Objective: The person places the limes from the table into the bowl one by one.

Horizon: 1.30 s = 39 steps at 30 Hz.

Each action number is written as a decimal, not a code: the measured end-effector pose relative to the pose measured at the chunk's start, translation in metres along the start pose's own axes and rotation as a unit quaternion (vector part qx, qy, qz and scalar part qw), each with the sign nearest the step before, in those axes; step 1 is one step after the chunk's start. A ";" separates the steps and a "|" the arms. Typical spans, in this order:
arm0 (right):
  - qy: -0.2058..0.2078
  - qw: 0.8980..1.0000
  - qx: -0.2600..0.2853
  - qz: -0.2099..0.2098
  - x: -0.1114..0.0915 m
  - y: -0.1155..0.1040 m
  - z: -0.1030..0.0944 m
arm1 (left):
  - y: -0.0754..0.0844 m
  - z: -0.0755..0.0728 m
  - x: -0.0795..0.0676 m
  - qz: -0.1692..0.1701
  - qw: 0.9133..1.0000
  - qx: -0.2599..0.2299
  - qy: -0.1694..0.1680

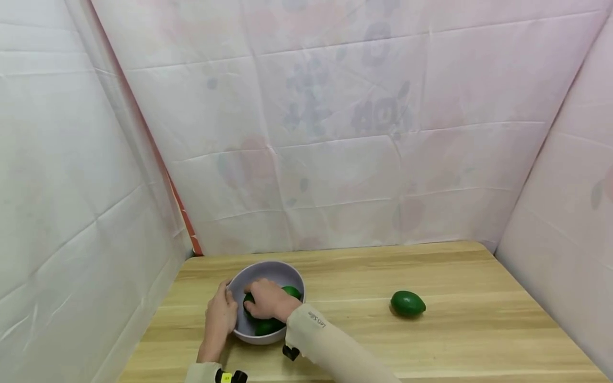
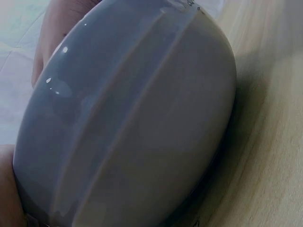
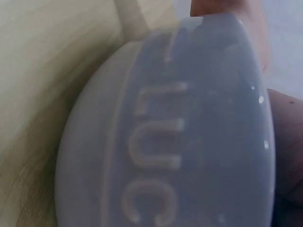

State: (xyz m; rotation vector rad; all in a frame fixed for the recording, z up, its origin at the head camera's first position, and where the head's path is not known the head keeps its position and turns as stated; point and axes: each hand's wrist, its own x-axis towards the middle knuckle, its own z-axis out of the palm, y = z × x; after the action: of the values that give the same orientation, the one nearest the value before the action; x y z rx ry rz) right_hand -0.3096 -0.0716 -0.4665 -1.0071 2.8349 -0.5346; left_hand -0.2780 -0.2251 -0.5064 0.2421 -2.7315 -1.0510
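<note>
A grey-purple bowl (image 1: 273, 270) stands on the wooden table, with several green limes in it. My left hand (image 1: 221, 314) grips the bowl's left rim, thumb on the inner side. Inside the bowl, the curled fingers of my right hand (image 1: 269, 299) are on a lime (image 1: 248, 301) at the left. Another lime (image 1: 291, 291) shows beyond that wrist, and a lime (image 1: 268, 327) lies near the front wall. Both wrist views are mostly filled by the bowl's outer wall (image 2: 142, 118); raised letters mark the bowl (image 3: 213, 132) in the right wrist view.
One more lime (image 1: 407, 304) lies by itself on the wooden table (image 1: 354, 282), right of the bowl. Pale printed sheets (image 1: 335, 175) hang behind the table and on both sides.
</note>
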 end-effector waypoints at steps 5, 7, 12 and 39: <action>0.007 1.000 -0.004 -0.015 0.000 0.000 0.001 | 0.000 -0.003 -0.003 -0.002 1.000 0.003 -0.005; 0.009 1.000 -0.005 -0.024 0.000 -0.001 0.002 | -0.001 -0.004 -0.005 -0.003 1.000 0.003 -0.007; 0.012 0.999 -0.006 -0.033 0.000 -0.001 0.004 | -0.002 -0.005 -0.006 -0.010 1.000 -0.001 -0.015; 0.067 0.995 0.057 -0.038 -0.009 0.015 -0.044 | 0.002 0.001 0.000 -0.022 1.000 -0.017 -0.013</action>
State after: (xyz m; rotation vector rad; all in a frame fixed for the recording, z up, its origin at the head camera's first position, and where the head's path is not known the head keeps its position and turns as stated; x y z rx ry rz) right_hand -0.3206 -0.0419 -0.4310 -1.1018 2.8499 -0.7916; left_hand -0.2780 -0.2227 -0.5054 0.2855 -2.7411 -1.1185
